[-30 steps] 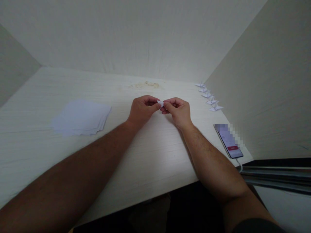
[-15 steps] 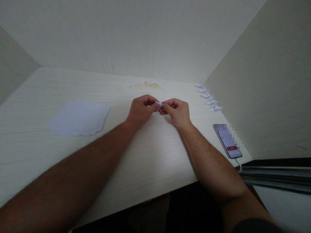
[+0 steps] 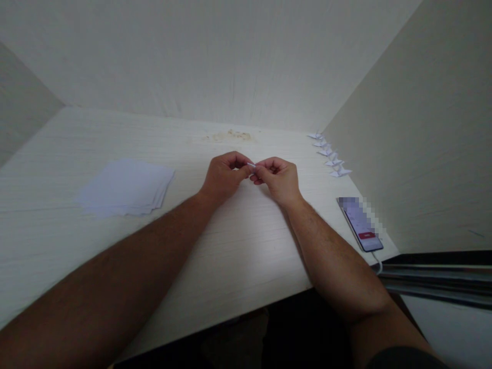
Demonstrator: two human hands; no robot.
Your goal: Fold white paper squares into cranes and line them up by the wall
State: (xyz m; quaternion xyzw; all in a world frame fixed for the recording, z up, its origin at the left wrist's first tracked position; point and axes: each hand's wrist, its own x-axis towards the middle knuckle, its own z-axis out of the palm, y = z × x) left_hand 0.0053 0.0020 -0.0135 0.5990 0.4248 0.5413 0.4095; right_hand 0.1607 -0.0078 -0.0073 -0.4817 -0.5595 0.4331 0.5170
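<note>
Above the middle of the pale table, a small folded piece of white paper [image 3: 251, 165] is pinched between both hands. My left hand [image 3: 226, 174] grips it from the left with thumb and forefinger. From the right, my right hand [image 3: 280, 177] closes its thumb and fingers on the other side. The fingertips nearly meet and cover most of the paper, so its exact shape is hidden.
A loose stack of white paper sheets [image 3: 126, 187] lies to the left. Several white paper cranes [image 3: 326, 152] stand in a row along the right wall. A phone [image 3: 360, 225] with a cable [image 3: 378, 264] rests near the table's right front corner.
Both hands stay in nearly the same place. The folded paper has turned slightly between the fingertips, and less of it shows.
</note>
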